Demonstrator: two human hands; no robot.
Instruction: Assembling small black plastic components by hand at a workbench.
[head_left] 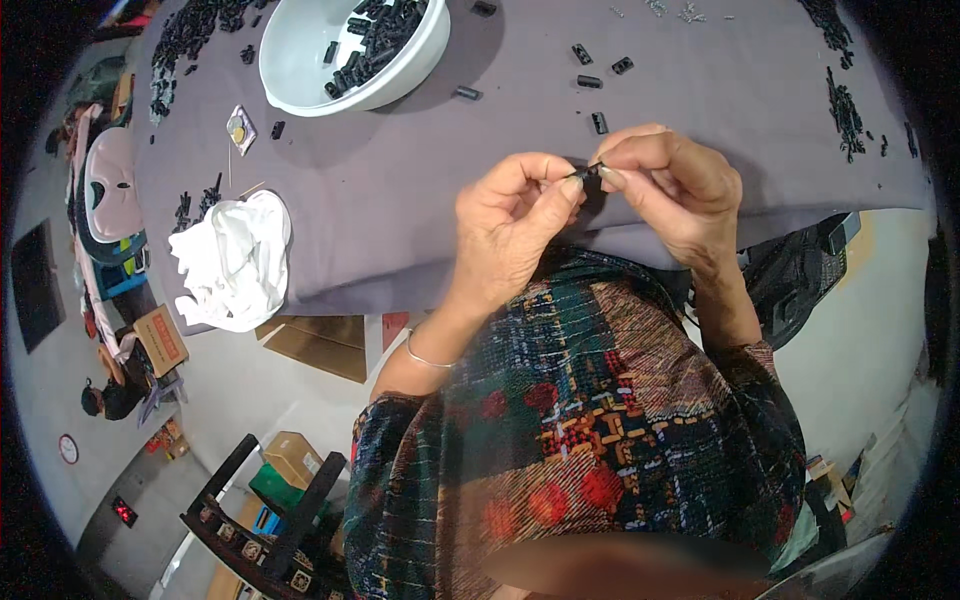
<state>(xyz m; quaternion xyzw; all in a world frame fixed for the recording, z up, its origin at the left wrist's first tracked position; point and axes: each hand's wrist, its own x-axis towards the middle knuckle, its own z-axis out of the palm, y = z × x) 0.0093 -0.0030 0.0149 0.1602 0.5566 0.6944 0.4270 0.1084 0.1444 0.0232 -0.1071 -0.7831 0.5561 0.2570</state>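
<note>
Black, dark and slightly glossy, the small narrow piece [588, 173] sits right of centre in the upper half of the frame; the fingers hide much of it, so I can't make out its full shape. From here I see the left hand [513, 222] pinching one end between thumb and forefinger, while the right hand [692, 195] pinches the other end with its fingers pressed together. Short black cylindrical parts [589, 82] lie above them on the grey-purple cloth-covered bench [380, 200]. A round white bowl [290, 50], upper left, holds more; a crumpled white cloth [240, 260] rests at left.
</note>
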